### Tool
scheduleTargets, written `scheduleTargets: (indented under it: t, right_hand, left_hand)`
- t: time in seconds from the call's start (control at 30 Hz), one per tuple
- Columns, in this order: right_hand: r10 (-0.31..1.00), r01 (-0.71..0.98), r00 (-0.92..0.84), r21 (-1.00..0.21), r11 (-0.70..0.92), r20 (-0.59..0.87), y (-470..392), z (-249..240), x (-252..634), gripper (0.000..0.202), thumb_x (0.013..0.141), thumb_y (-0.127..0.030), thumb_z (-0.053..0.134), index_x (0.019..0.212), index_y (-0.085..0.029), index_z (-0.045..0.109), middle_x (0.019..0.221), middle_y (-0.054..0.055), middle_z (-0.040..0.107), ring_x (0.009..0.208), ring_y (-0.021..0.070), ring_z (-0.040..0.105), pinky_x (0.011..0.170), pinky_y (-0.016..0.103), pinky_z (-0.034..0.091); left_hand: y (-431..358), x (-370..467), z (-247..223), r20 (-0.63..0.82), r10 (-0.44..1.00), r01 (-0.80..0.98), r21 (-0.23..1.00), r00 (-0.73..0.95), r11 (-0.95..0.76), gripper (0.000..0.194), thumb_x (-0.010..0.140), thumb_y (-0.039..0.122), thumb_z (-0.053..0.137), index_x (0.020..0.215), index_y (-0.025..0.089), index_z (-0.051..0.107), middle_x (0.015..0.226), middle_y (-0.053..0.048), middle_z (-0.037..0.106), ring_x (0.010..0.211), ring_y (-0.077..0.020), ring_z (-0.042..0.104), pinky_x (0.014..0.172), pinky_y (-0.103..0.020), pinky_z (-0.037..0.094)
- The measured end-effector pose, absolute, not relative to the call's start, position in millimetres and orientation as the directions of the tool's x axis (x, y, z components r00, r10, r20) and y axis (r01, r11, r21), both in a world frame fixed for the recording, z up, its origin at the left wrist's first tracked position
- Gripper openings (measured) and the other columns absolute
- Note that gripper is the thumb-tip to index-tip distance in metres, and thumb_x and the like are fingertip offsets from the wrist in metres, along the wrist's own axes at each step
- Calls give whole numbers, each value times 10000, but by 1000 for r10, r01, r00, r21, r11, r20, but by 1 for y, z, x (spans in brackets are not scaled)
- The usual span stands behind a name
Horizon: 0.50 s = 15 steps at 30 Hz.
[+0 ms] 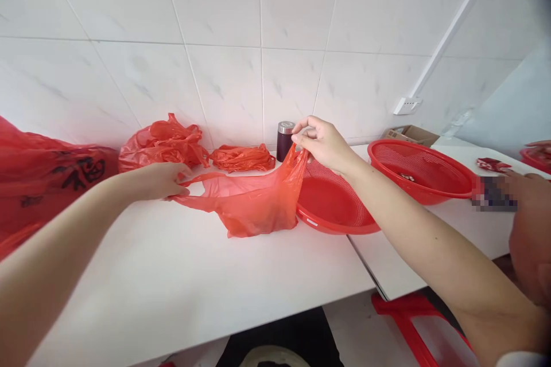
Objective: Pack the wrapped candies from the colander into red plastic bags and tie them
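Note:
A thin red plastic bag (258, 206) is stretched between my two hands above the white table (206, 287). My left hand (166, 180) pinches one pair of its handles, pulled out to the left. With thumb and fingertips, my right hand (321, 140) grips the other handle end, raised higher. The bag sags between them, its mouth partly spread, and I cannot see anything inside. Just right of the bag, under my right forearm, sits a red plastic colander (336, 206) with no contents visible in the part that shows.
Along the wall lie a large red bag with black lettering (81, 175), a bundle of red bags (161, 143), a flatter stack (243, 157) and a dark cup (284, 140). A second colander (424, 172) holds small pieces. A cardboard box (411, 135), red stool (408, 321) and another person (531, 212) are right.

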State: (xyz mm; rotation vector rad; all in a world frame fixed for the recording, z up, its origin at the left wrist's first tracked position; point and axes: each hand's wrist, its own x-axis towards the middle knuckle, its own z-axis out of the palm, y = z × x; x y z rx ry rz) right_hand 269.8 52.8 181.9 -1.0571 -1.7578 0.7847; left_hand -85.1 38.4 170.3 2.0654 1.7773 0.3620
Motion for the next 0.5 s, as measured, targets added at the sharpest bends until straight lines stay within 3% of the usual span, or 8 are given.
scheduleTargets:
  t: [0.03,0.07,0.13,0.2,0.23,0.33,0.4,0.5]
  right_hand:
    - [903,309,-203,-850,427,380,53,181,272,42,861,-191,575,889,-192,545,668,-31,572,498,72,506,431,169,420]
    - [904,298,-192,-855,425,382,53,181,274,51,857,-196,585,890,-190,546,672,-29,577,504,72,511,434,167,423]
    - [902,286,-209,-859,425,377,52,183,275,80,847,-208,610,894,-186,549,673,-29,584,495,67,515,433,164,423]
    - [887,265,-245,-853,449,391,50,188,272,102,841,-216,627,902,-184,552,675,-31,583,492,65,523,438,164,428]
    - [876,244,-248,-848,470,414,49,190,269,110,843,-221,629,910,-186,550,678,-32,580,502,67,534,445,164,434]
    - [846,220,-253,-824,523,470,46,197,257,107,851,-210,623,914,-195,539,680,-40,569,513,70,547,457,167,443]
    - [839,266,-348,-814,516,418,44,201,250,90,848,-188,623,894,-187,546,683,-35,573,505,69,547,457,172,443]
    - [826,274,-395,-807,523,402,41,208,246,87,861,-211,622,910,-188,554,713,-22,592,522,76,559,468,182,445]
  left_hand:
    - [37,-91,175,-115,984,901,427,139,-77,144,719,298,694,757,159,687,439,60,524,412,-102,457,403,-182,317]
    - [35,-94,180,-192,974,907,419,118,-28,218,737,339,700,632,164,623,444,56,511,422,-89,439,411,-176,318]
    - [29,-93,189,-264,956,796,602,130,58,331,761,390,702,565,168,556,507,45,521,467,-78,438,441,-174,363]
    - [20,-78,193,-157,977,418,905,145,83,224,790,370,686,693,175,631,620,26,581,542,-93,500,510,-195,455]
    - [14,-67,194,-83,989,186,981,121,60,161,816,343,665,806,182,670,690,14,614,592,-101,535,560,-208,494]
    - [-2,-36,190,63,996,-211,976,70,-47,195,880,261,602,1050,213,685,844,-12,659,717,-112,591,671,-230,545]
    - [-9,-26,188,66,989,-225,974,133,-35,239,872,239,624,1103,225,683,880,-20,667,774,-127,613,710,-255,565]
    - [-11,-35,188,47,981,-39,998,187,-40,269,805,291,714,1063,213,720,895,-37,700,788,-165,650,690,-281,590]
